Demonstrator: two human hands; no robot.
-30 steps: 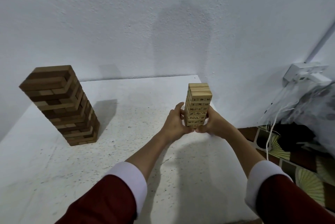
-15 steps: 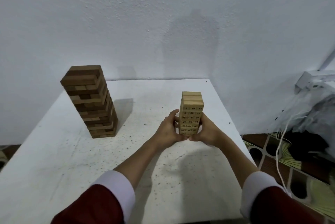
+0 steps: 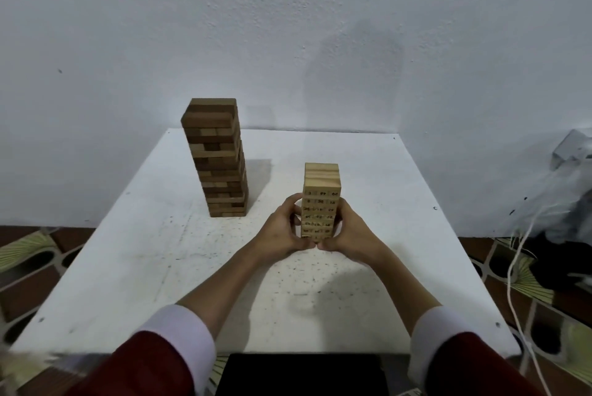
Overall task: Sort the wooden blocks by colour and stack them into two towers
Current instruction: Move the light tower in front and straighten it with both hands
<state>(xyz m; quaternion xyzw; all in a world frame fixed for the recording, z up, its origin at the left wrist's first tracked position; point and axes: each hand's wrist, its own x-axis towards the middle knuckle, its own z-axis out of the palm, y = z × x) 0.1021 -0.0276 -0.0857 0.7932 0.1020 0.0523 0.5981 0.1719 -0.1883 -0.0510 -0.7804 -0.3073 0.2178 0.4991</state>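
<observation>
A light wooden tower (image 3: 321,184) with printed numbers on its blocks stands upright near the middle of the white table (image 3: 160,254). My left hand (image 3: 285,229) grips its lower left side and my right hand (image 3: 349,232) grips its lower right side, thumbs meeting at the base. The tower's lowest blocks are hidden behind my fingers. A taller dark brown tower (image 3: 217,158) stands apart at the back left, with nothing touching it.
A white wall rises right behind the table. White cables (image 3: 519,254) and a bundle of grey cloth (image 3: 573,200) lie off the right edge over a patterned floor. A black object (image 3: 301,373) sits below the table's near edge.
My head has turned left and pulled back, so both towers now sit nearer the centre of view. Both hands keep the same hold on the light tower.
</observation>
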